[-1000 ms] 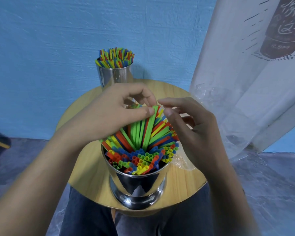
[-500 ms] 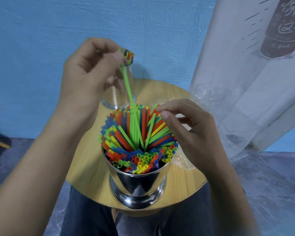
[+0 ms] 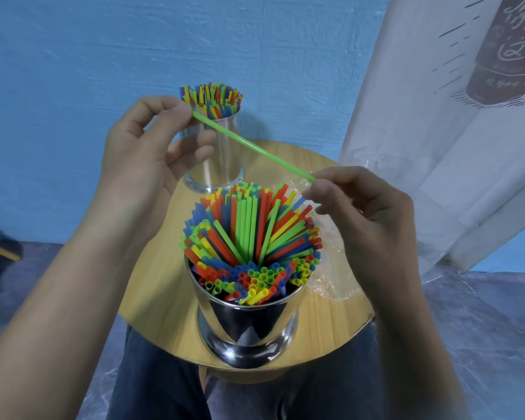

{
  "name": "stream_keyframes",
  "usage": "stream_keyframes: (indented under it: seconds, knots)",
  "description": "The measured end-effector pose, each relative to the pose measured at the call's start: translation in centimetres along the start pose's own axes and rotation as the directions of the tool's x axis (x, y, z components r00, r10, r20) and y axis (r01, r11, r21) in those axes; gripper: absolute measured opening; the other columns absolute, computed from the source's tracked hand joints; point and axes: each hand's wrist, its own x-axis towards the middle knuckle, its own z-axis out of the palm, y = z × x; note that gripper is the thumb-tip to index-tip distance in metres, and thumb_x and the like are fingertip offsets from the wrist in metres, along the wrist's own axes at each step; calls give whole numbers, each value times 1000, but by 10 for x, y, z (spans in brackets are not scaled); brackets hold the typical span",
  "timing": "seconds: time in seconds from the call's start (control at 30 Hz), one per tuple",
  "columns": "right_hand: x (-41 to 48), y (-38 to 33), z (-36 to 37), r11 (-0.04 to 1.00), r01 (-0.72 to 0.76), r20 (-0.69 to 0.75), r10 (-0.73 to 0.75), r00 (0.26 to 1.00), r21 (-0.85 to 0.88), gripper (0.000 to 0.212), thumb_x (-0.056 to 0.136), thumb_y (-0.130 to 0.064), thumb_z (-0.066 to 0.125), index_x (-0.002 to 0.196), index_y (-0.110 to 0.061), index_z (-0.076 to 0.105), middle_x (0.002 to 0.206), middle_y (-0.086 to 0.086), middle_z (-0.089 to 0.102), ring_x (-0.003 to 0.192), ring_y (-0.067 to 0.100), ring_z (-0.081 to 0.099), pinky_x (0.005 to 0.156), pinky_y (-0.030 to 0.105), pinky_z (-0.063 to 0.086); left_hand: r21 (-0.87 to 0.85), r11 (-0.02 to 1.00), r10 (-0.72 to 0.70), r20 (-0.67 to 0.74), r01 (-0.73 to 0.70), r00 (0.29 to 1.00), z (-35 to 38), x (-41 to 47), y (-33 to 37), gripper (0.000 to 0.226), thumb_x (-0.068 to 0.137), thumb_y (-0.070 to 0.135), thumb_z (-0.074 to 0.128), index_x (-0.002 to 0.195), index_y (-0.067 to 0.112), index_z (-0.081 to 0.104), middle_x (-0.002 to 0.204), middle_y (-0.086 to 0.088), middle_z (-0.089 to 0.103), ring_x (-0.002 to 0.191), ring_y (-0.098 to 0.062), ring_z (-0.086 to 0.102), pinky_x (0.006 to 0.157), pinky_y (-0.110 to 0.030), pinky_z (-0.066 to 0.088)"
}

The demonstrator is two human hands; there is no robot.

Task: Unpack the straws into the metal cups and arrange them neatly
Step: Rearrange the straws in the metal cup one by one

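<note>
On the round wooden desk (image 3: 164, 283), the tall shiny metal cup near the person (image 3: 249, 328) is crammed with bright plastic straws (image 3: 249, 237). The far shiny metal cup (image 3: 222, 147) is full too. The left hand (image 3: 146, 159) has lifted one long green straw (image 3: 249, 145) right out of the near cup. Now the straw hangs slanted in the air between the two cups. The left hand pinches its top end and the right hand (image 3: 370, 213) pinches its low end. A moment ago it stood almost straight up with its foot in the bunch, and the right hand only touched the other straws. I think it stuck out and will go back in tidier.
</note>
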Motion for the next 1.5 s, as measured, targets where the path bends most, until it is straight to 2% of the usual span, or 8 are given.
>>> stream_keyframes:
  seconds: [0.3,0.43,0.53,0.83,0.97,1.13,1.3,1.5]
  knots:
    - [6,-2,-13,894,-41,-304,195,933,447,17,105,-21,56,95,-14,68,87,6,76,78,21,72,68,29,56,677,710,-104,370,-192,923,-7,-11,7,23,80,39,80,90,21,70,79,5,65,70,-1,56,68,-15,47]
    - [9,-7,-16,929,-1,-375,150,915,370,21,110,-21,46,95,-14,57,80,5,74,73,21,70,67,30,56,849,442,-146,385,-289,911,-11,-16,12,50,62,77,71,85,32,65,83,20,64,74,-1,55,69,-34,46]
    - [8,-6,-14,965,25,-357,73,931,262,21,111,-20,44,94,-14,56,79,3,71,74,23,68,68,32,55,887,306,-142,403,-347,904,-9,-17,17,48,61,82,73,82,40,65,91,27,58,83,10,50,69,-25,36]
    - [3,-1,-1,999,24,-47,-25,999,-23,11,104,-13,57,98,-11,66,88,-2,70,80,18,68,72,38,60,888,238,-92,423,-393,901,-3,-18,14,30,72,64,69,75,34,68,82,15,56,75,14,47,62,-24,29]
    - [1,1,2,997,-4,13,5,1000,-79,21,95,-17,73,112,-27,65,83,-3,66,82,19,68,76,36,58,866,304,-81,439,-398,895,-5,-19,13,30,78,64,73,76,34,67,81,19,58,73,14,49,62,-23,30]
    - [0,3,5,991,39,27,-35,999,-129,25,94,-21,75,110,-32,60,80,-7,68,83,16,69,77,26,55,655,664,91,407,-360,909,-4,-14,22,13,91,34,75,81,28,70,72,14,66,64,1,53,64,-22,43]
    - [1,6,7,968,100,127,-72,989,-229,15,97,-27,66,94,-41,70,95,-16,70,95,13,66,77,22,53,380,872,275,141,-308,951,-6,-3,30,6,91,30,66,86,28,67,76,11,69,65,-11,56,61,-27,44]
    - [-1,10,4,977,71,180,-34,983,-203,15,97,-30,64,101,-42,72,97,-14,67,94,14,64,77,21,52,178,973,163,-60,-150,985,-10,1,23,11,98,29,62,87,28,64,80,9,70,67,-11,57,63,-24,45]
